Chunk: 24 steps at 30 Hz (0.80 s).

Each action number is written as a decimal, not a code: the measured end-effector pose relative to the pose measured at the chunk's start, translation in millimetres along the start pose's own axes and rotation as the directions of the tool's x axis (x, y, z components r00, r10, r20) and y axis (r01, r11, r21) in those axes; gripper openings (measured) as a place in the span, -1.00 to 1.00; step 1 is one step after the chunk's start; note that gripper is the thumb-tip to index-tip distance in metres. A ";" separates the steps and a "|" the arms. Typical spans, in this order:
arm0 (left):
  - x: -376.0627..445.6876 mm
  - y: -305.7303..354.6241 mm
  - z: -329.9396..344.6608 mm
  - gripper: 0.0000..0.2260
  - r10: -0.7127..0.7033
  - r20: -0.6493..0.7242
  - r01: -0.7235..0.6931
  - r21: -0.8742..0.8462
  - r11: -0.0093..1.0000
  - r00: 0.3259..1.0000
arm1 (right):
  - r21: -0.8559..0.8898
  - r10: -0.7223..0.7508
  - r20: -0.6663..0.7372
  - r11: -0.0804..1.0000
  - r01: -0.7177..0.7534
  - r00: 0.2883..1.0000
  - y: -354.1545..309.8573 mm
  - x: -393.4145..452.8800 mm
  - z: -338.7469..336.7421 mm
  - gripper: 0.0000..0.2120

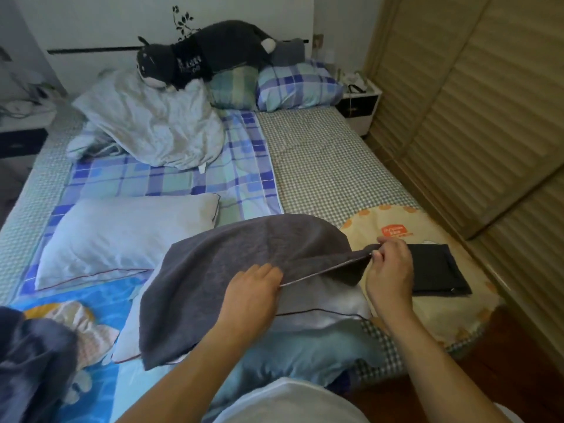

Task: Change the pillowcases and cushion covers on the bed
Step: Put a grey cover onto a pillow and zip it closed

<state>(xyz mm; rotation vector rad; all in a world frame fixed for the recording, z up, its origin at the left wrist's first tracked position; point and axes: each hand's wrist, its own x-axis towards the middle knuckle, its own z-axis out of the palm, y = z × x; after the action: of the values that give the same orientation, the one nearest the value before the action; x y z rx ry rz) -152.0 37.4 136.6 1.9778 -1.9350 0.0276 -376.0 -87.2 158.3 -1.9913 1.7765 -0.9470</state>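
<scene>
A dark grey pillowcase covers most of a white pillow at the foot of the bed. My left hand grips the zipper edge of the case near its middle. My right hand pinches the case's corner at the end of the zipper line. A bare white pillow lies to the left. A folded dark grey cover lies to the right of my right hand. Two plaid pillows sit at the headboard.
A dark plush cat lies on a crumpled white duvet. A cream cushion lies under the folded cover. Dark grey fabric is heaped at the lower left. A nightstand and a slatted wardrobe stand on the right.
</scene>
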 end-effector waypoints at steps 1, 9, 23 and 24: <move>0.1 1.7 3.2 -0.83 -0.012 -0.003 0.011 -0.054 0.998 1.000 | 0.007 -0.004 0.009 1.000 0.004 1.000 1.8 8.3 2.3 -0.93; -71.9 -55.5 38.2 -0.81 -0.428 0.093 0.423 0.075 0.903 0.899 | 0.066 0.099 -0.051 0.993 -0.096 0.994 21.6 80.7 11.7 -0.87; -45.5 -89.5 -46.8 -0.66 -0.403 0.260 0.464 -0.249 0.850 0.878 | 0.377 -0.693 0.640 0.660 0.650 0.332 -61.5 -4.8 105.0 -0.47; -43.4 -93.6 -51.1 -0.70 -0.383 0.304 0.463 -0.261 0.847 0.872 | 0.383 -0.710 0.640 0.627 0.678 0.295 -70.5 -4.8 108.3 -0.51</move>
<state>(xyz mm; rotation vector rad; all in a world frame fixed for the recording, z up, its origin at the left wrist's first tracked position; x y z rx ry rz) -51.4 91.8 149.2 2.2006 -1.4531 -0.6392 -252.1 -90.8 121.5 -2.6114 0.3528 -0.1654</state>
